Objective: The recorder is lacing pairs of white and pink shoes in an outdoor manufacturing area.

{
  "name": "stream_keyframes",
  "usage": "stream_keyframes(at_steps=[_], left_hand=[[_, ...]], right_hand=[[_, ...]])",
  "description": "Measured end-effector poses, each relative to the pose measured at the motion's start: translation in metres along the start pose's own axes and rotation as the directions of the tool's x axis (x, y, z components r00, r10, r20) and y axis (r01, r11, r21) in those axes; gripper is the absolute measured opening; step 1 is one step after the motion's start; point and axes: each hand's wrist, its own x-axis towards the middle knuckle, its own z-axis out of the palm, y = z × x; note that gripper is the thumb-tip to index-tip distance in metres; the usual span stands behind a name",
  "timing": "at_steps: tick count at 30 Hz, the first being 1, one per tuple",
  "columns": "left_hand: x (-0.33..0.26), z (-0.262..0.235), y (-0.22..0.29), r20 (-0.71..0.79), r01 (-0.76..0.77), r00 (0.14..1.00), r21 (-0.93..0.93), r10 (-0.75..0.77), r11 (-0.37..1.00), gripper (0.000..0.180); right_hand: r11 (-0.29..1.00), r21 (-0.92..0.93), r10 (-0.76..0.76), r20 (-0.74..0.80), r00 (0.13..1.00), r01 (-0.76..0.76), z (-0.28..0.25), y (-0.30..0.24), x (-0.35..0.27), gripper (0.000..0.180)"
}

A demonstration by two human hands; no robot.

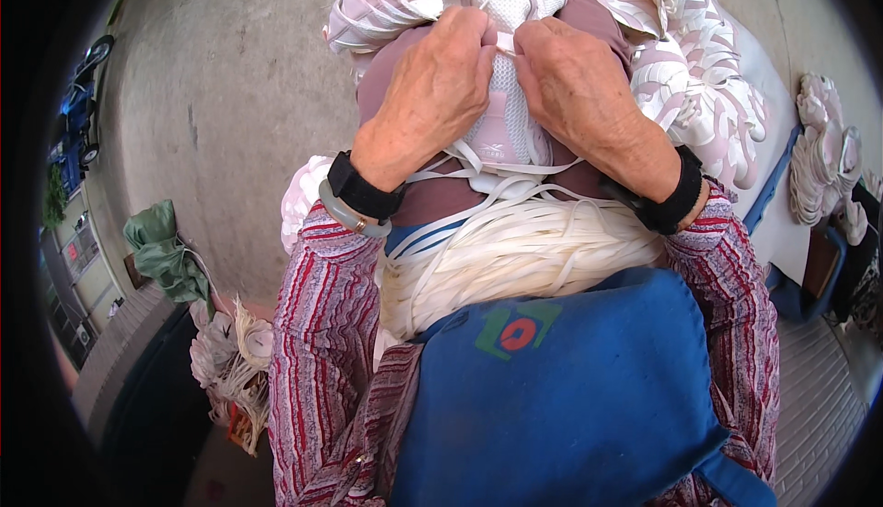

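Both hands are curled shut: left hand (440, 93) and right hand (581, 93) look pinched on a white shoelace (505, 43) between them, though the fingertips are partly hidden. Under them, the pink-and-white sneaker upper (497, 125) sits mid-lap, toward the knees of the maroon trousers (394, 63). Nothing visible clamps it, so I reckon a hard tug could twist it or slide it off the far edge. Uneven pulling could also leave one lace end short.

Bigger snag risk imo: loose lace loops hang right by the bundle of cream laces (529, 249) along the lap's near edge, against the blue apron (561, 387). One catch and the bundle could get dragged along. Also, the heaped uppers (704, 79) crowd the lap's far right corner, so an elbow bump might topple some.
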Motion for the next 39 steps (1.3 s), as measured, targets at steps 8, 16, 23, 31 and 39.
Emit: stream_keyframes(at_steps=[8,16,23,31,39], left_hand=[[-0.001,-0.003,0.003,0.009,0.006,1.0,0.016,-0.006,1.0,0.01],[-0.005,-0.002,0.002,-0.009,-0.011,1.0,0.045,0.011,0.999,0.01],[-0.007,-0.003,0.001,-0.008,-0.002,1.0,0.02,0.002,1.0,0.009],[0.009,0.001,0.002,-0.008,0.042,0.999,-0.056,-0.042,0.998,0.01],[-0.006,-0.004,0.002,0.008,0.122,0.993,-0.049,-0.122,0.991,0.015]], right_hand=[[0.994,0.089,0.063,-0.003,0.998,-0.062,0.0,0.002,0.002,0.009],[0.987,0.144,0.07,-0.003,0.998,-0.069,0.007,0.006,0.001,0.01],[0.998,0.03,-0.045,-0.087,0.995,0.048,0.006,-0.002,-0.004,0.003],[0.984,0.179,0.052,-0.172,0.984,-0.021,0.005,0.009,0.001,0.009],[0.989,-0.129,-0.072,0.008,0.997,0.072,-0.008,-0.022,0.002,0.012]])
